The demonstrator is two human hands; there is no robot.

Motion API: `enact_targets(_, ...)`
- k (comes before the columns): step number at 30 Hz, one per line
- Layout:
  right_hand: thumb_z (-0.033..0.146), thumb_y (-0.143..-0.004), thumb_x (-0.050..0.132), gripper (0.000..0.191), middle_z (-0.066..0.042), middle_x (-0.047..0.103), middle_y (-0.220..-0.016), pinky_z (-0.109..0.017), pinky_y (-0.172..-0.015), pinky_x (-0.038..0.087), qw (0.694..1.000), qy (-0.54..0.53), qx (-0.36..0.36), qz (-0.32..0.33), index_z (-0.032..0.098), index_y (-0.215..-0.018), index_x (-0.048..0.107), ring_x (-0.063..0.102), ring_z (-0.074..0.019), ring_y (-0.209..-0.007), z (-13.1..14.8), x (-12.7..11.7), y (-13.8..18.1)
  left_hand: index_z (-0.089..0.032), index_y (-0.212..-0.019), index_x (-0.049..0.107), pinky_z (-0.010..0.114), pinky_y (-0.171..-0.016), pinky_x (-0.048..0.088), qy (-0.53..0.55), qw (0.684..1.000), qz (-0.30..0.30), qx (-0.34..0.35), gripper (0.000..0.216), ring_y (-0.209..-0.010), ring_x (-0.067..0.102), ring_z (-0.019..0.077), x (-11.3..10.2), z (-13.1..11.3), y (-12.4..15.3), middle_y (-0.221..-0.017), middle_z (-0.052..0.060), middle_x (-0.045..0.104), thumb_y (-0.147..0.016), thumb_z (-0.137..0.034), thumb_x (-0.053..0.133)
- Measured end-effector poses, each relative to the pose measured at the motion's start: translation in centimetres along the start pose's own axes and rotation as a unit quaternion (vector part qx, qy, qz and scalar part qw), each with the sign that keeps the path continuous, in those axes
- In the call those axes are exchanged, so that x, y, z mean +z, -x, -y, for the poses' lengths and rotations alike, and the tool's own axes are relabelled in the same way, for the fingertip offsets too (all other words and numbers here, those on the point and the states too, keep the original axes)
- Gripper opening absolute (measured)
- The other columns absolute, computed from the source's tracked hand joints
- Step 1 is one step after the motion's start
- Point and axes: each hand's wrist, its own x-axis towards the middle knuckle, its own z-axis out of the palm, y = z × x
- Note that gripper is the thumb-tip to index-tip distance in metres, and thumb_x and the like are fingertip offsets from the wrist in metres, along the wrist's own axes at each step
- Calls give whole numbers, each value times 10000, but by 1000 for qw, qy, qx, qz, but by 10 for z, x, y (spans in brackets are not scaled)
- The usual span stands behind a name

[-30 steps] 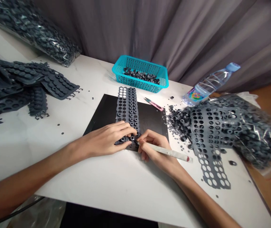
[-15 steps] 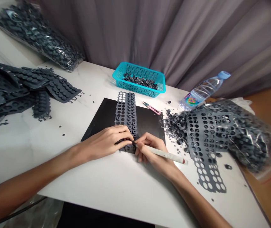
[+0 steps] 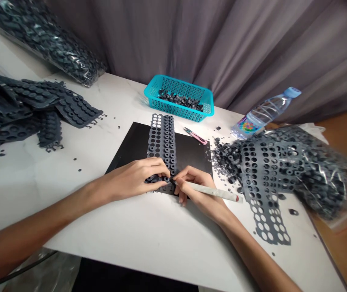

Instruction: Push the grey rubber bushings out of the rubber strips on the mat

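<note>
A dark grey moulded rubber strip (image 3: 161,138) with rows of holes and ring-shaped parts lies lengthwise on a black mat (image 3: 188,156). My left hand (image 3: 144,175) curls over its near end, with thumb and fingers closed on the strip. Opposite it, my right hand (image 3: 199,186) grips a pen-like tool (image 3: 213,192) with a whitish handle and a reddish butt end. The tool's dark tip meets the strip's right edge near my left fingertips; its exact shape is too small to tell. Beyond the right hand lie small pink-handled thread snips (image 3: 195,136).
A turquoise basket (image 3: 179,109) holds small black parts. On the right are loose parts (image 3: 226,158), punched-out sheets (image 3: 263,182), a full plastic bag (image 3: 322,178) and a water bottle (image 3: 266,111). More rubber strips (image 3: 46,103) and another bag (image 3: 52,44) occupy the left.
The view has shifted slightly. My left fingers and thumb have spread a little, exposing more of the strip's near end. The right hand keeps the tool at the strip's edge.
</note>
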Motion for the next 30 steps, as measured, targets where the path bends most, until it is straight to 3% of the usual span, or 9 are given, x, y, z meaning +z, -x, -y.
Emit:
enact_targets(22,235,-945,619,55,-1,690,-733,-238,-550,507,1000,0,6,16,191,-913,623,635,-131,-568,0,-1,-1,-221,-1173,665,309,-979,496,-19,1000,5,-3,164,-1076,654,180,0,-3,-2,-1153,26,666,-1027,-264,603)
enact_targets(26,217,-936,611,58,14,677,-711,-228,-543,471,999,45,-4,4,198,-883,600,612,-126,-568,2,1,0,-186,-1137,646,354,-969,504,-121,992,-14,36,165,-1026,652,206,8,-5,-1,-1106,48,666,-1047,-303,572)
enact_targets(30,203,-949,587,116,49,617,-635,-213,-524,406,993,115,-16,0,211,-836,560,550,-110,-549,5,2,2,-143,-1074,628,420,-916,509,-295,950,-19,101,164,-945,633,245,19,-6,2,-1012,75,664,-1067,-187,470)
